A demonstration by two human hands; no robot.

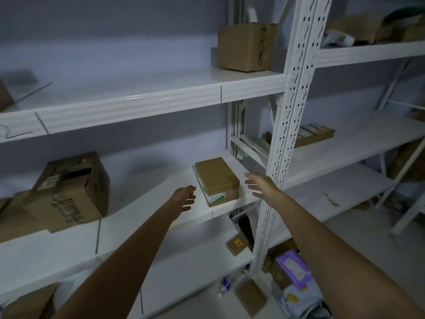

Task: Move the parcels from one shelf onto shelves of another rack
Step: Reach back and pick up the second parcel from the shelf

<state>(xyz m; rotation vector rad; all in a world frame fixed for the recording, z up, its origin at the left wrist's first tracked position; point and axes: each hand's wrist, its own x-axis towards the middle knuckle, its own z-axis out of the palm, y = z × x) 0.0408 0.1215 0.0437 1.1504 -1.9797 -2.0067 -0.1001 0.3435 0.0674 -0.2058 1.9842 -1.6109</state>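
We are reaching both arms toward the small brown parcel (pixel 217 180), which is sitting on the middle shelf (pixel 161 203) near its right end, just left of the perforated white upright (pixel 292 111) that we are taking as our landmark

Our left hand (pixel 185 198) is hovering just left of the parcel, fingers spread loosely and holding nothing; it is close to the parcel's left side but we cannot tell whether it is touching

Our right hand (pixel 258 184) is hanging between the parcel and the upright, open with fingers splayed, also empty, with a visible gap to the parcel's right side

We are judging that the hands are flanking the parcel so as to clamp it from both sides, since it is boxy and a two-sided hold looks easiest

The parcel is lying at an angle to the shelf edge, near the front, so it looks easy to reach

Left of the upright and well away, a big torn carton (pixel 69 192) is resting on the same shelf; above it, close to the upright, another cardboard box (pixel 243 47) is standing on the upper shelf

Right of the upright, the neighbouring rack (pixel 368 54) is carrying a flat box (pixel 315 134) and other parcels
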